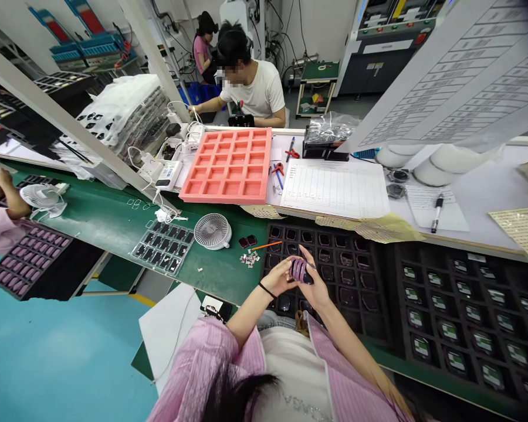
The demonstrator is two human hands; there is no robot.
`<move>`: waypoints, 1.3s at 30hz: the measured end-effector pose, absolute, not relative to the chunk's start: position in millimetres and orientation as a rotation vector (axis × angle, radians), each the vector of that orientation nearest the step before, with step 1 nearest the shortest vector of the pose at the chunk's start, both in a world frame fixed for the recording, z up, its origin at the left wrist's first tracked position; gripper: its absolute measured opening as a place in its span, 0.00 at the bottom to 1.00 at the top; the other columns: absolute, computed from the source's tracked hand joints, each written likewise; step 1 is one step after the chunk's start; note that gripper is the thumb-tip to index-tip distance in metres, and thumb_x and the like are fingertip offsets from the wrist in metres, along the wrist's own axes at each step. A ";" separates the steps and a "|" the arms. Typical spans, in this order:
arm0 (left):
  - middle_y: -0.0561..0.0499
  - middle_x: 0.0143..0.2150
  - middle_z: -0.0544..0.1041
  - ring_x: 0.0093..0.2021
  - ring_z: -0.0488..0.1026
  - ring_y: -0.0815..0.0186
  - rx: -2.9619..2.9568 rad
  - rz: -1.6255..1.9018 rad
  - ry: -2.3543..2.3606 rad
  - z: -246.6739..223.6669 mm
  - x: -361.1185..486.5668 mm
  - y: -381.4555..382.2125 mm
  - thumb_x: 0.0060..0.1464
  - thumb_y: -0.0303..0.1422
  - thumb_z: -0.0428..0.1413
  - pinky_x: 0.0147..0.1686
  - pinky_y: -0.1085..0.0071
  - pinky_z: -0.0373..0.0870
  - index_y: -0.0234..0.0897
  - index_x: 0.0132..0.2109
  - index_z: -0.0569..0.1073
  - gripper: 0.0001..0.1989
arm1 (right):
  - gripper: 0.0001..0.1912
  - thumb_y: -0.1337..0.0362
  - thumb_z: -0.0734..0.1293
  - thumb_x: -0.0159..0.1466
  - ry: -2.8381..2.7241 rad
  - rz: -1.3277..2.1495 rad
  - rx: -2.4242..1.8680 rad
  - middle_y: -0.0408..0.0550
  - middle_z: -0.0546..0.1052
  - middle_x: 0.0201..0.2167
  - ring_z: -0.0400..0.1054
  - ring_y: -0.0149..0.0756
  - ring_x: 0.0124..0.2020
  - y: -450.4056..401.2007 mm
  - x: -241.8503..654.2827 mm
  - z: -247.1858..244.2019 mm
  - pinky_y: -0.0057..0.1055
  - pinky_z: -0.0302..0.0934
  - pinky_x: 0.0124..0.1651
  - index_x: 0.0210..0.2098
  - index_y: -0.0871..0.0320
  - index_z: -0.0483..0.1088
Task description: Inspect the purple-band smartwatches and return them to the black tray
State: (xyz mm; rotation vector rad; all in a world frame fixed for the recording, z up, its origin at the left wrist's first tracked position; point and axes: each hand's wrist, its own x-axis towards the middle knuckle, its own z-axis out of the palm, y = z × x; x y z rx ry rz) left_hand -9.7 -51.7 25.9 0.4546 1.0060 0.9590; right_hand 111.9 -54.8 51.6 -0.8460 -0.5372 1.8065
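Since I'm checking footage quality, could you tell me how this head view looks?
Head view: wide-angle distortion bends the white post and bench edges; lighting is even; the hair at the bottom is soft, while the held dark item is clear.

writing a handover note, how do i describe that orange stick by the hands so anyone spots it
On the green workbench, find the black compartment tray next to the small white fan. At the tray's left edge, above the left hand, a thin orange stick lies slanted. It is the only bright orange thing there, beside a heap of small shiny pieces.
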 end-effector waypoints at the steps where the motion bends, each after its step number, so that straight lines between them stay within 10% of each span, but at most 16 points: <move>1: 0.54 0.27 0.74 0.24 0.69 0.73 0.389 0.897 0.919 26.4 -10.0 -54.7 0.43 0.50 0.64 0.35 0.68 0.73 0.38 0.42 0.76 0.24 | 0.28 0.53 0.70 0.55 -0.536 1.832 -0.837 0.46 0.77 0.42 0.70 0.43 0.45 -56.5 112.0 54.7 0.40 0.65 0.48 0.55 0.45 0.67; 12: 0.51 0.28 0.75 0.26 0.73 0.71 0.966 0.630 1.402 -18.9 -39.1 -57.0 0.55 0.53 0.54 0.33 0.71 0.72 0.36 0.48 0.74 0.26 | 0.27 0.56 0.71 0.55 -0.429 1.894 -0.936 0.40 0.77 0.37 0.72 0.36 0.35 -62.8 105.4 40.5 0.36 0.67 0.41 0.54 0.43 0.67; 21: 0.41 0.53 0.68 0.53 0.68 0.58 1.290 0.388 2.088 -62.7 -111.5 -32.4 0.59 0.27 0.52 0.50 0.65 0.66 0.36 0.44 0.71 0.07 | 0.25 0.55 0.72 0.56 -0.410 1.755 -0.994 0.42 0.79 0.33 0.73 0.36 0.28 -55.4 126.2 18.2 0.35 0.66 0.31 0.52 0.47 0.67; 39: 0.48 0.40 0.77 0.45 0.73 0.64 1.470 0.155 2.181 -77.2 -117.9 -27.7 0.57 0.29 0.54 0.42 0.73 0.67 0.38 0.37 0.74 0.04 | 0.23 0.56 0.72 0.56 -0.404 1.775 -0.942 0.41 0.79 0.32 0.73 0.36 0.28 -53.5 123.8 22.8 0.35 0.66 0.31 0.50 0.47 0.68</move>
